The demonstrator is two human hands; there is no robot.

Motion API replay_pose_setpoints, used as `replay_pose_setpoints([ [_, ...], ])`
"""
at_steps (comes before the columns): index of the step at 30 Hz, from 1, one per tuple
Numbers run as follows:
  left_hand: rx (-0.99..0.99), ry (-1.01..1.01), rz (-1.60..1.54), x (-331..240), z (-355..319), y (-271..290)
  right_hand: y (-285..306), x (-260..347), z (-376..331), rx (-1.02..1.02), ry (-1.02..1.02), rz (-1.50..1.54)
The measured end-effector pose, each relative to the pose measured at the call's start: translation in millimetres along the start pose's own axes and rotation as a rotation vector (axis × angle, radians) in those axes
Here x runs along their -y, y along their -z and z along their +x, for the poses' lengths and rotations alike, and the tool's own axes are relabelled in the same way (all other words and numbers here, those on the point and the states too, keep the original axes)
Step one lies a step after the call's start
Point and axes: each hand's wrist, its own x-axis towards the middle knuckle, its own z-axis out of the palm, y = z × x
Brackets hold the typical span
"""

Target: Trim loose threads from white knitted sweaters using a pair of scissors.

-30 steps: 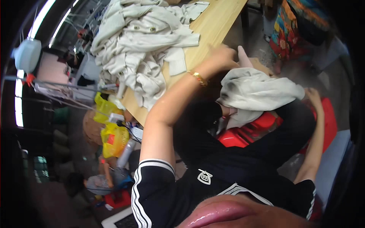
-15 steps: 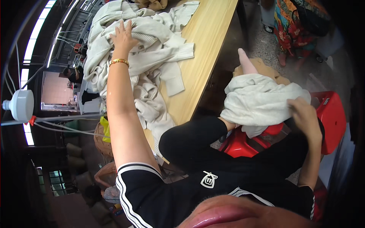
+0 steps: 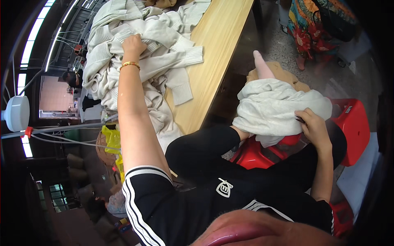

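My left arm reaches out over a heap of cream knitted sweaters (image 3: 156, 65) piled on the wooden table. In that heap my left hand (image 3: 134, 46) is closed, its fingers gripping a sweater's knit. Beside my legs, a pale cream knitted garment (image 3: 279, 108) lies bunched over a red plastic stool. Against that garment's near right side rests my right hand (image 3: 315, 128), its fingers bent and pinched together. A small dark thing shows at those fingertips; its kind is too small to make out.
The wooden tabletop (image 3: 219, 45) ends in an edge left of the garment. Tan fabric (image 3: 287, 74) lies behind it, and a red stool (image 3: 355, 131) stands at the right. A grey rail (image 3: 74, 128) crosses the left side. Another person in a patterned garment (image 3: 305, 30) stands at the far right.
My left hand has gone from spread fingers on the heap to closed on a sweater. My right hand has shifted left and nearer along the pale garment.
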Motion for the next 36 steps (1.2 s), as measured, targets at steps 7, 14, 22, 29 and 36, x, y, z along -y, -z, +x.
replay_pose_setpoints([
  [7, -0.069, 0.096, -0.337, 7, -57, 17, 8, -4, 15, 0.059, -0.001, -0.02],
  [14, -0.108, 0.105, -0.436, -20, -86, 43, 18, -7, 32, 0.085, -0.014, -0.009],
  [22, 0.007, -0.159, -0.343, -39, -97, 77, 31, -12, 45, 0.096, -0.061, 0.004],
  [29, 0.17, 0.057, -1.212, 24, 22, 110, 31, -14, 38, 0.091, -0.066, 0.031],
  [36, -0.091, 0.696, -1.236, 31, 125, 53, 25, -20, 34, 0.071, -0.092, 0.069],
])
